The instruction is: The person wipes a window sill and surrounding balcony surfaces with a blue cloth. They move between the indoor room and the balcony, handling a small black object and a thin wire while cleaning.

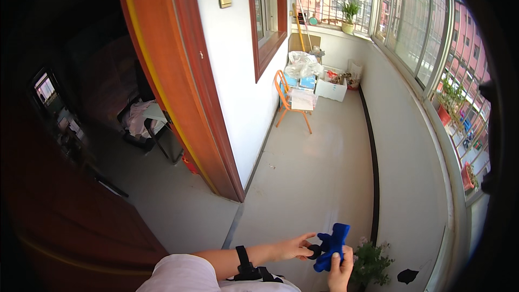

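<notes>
My right hand (341, 271) grips a blue object (333, 247) of irregular shape, with several stubby projections; its exact kind is hard to tell. The thumb lies across its lower part. From the left, my left hand (298, 247) reaches in and holds a small round black part (314, 252) between thumb and fingers. This part is against the blue object's left side, and whether the two are joined cannot be made out. A black strap (244, 261) is around my left forearm.
A flowering potted plant (371, 261) stands near my right hand. Farther along the balcony are an orange-framed chair (294, 103), a white box (331, 88) and plastic bags (303, 65). A wooden door frame (182, 89) rises on the left, barred windows (421, 32) on the right.
</notes>
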Available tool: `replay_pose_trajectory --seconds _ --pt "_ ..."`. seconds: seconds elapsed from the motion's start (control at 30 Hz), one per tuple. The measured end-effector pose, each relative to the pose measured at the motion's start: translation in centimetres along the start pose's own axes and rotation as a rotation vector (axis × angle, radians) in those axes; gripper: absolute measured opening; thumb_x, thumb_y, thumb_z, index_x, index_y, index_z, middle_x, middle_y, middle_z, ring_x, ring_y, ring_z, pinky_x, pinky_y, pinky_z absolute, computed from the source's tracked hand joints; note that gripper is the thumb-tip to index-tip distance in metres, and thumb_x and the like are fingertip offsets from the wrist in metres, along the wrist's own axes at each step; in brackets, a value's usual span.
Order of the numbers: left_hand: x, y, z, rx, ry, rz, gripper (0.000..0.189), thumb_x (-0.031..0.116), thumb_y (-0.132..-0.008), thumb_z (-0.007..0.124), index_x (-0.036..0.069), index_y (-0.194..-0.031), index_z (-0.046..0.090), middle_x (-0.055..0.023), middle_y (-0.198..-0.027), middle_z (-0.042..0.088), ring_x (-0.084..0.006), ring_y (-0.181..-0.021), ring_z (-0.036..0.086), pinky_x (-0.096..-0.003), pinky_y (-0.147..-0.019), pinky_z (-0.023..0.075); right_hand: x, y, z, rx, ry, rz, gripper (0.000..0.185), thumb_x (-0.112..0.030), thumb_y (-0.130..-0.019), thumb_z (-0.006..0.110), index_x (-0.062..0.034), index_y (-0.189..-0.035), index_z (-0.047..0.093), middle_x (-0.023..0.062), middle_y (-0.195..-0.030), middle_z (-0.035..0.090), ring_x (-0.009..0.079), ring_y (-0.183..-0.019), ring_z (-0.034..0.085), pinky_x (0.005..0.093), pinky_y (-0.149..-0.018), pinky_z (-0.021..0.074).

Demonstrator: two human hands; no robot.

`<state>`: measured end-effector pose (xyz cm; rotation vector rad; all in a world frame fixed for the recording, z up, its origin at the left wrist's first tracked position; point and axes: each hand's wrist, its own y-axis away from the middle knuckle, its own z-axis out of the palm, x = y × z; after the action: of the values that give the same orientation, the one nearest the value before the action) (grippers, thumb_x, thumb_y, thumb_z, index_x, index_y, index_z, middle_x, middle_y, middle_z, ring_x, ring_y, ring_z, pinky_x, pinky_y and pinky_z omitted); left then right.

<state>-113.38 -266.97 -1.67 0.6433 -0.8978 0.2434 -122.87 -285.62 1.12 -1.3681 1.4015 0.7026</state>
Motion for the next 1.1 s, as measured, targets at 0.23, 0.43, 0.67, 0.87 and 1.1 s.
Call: replay_pose_trajectory --seconds 0.23,0.43,0.67,0.87,1.1 --pt "3.3 6.9 -7.2 0.148 -0.147 0.416 0.081 0.006 -0.085 0.059 0.012 -0.147 0.008 -0.0088 -0.127 0.042 -0.0143 -0.107 0.048 -0.0282 -0.091 0.0426 0.9 -2.7 9.3 -0.061 0.208 0.03 0.015 -0.008 -0.084 0.058 0.0009 -0.096 0.056 0.0145 -0.09 0.057 0.0307 -0.081 0.056 0.0354 -0.073 0.0459" --pt "5.1 15.5 -14.6 0.305 -0.214 0.679 0.082 0.001 -0.083 0.059 0.014 -0.146 0.007 -0.0114 -0.131 0.039 -0.0173 -0.11 0.048 -0.0315 -0.09 0.0443 1.4 -4.7 16.7 -0.056 -0.018 0.123 0.013 -0.011 -0.088 0.052 0.0007 -0.093 0.052 0.0179 -0.121 0.047 0.0253 -0.106 0.048 0.0341 -0.091 0.0387" --pt "4.9 21.5 -19.3 0.502 -0.518 0.703 0.086 0.0 -0.078 0.062 0.014 -0.146 0.011 -0.0112 -0.126 0.044 -0.0175 -0.106 0.05 -0.0282 -0.082 0.0451 -5.8 -9.1 25.7 -0.247 -0.439 0.336 0.018 -0.021 -0.096 0.047 -0.0028 -0.095 0.05 0.0024 -0.082 0.056 0.008 -0.073 0.052 0.023 -0.067 0.0453" --pt "3.2 24.4 -21.0 0.518 -0.609 0.488 0.09 0.004 -0.076 0.065 0.012 -0.146 0.009 -0.0125 -0.117 0.05 -0.0175 -0.096 0.053 -0.0258 -0.071 0.0463 -10.2 -11.0 30.2 -0.372 -0.366 -0.094 0.029 -0.005 -0.085 0.058 -0.0021 -0.113 0.049 0.0067 -0.099 0.057 0.0135 -0.088 0.056 0.0259 -0.075 0.047" --pt "1.8 27.2 -21.8 0.648 -0.532 0.428 0.088 0.004 -0.078 0.064 0.009 -0.146 0.009 -0.0126 -0.113 0.051 -0.0171 -0.096 0.054 -0.0267 -0.076 0.0444 -10.7 -13.3 34.6 -0.67 -0.269 -0.2 0.031 -0.019 -0.085 0.06 -0.0102 -0.115 0.055 0.0115 -0.081 0.063 0.0225 -0.068 0.062 0.0305 -0.065 0.0495"
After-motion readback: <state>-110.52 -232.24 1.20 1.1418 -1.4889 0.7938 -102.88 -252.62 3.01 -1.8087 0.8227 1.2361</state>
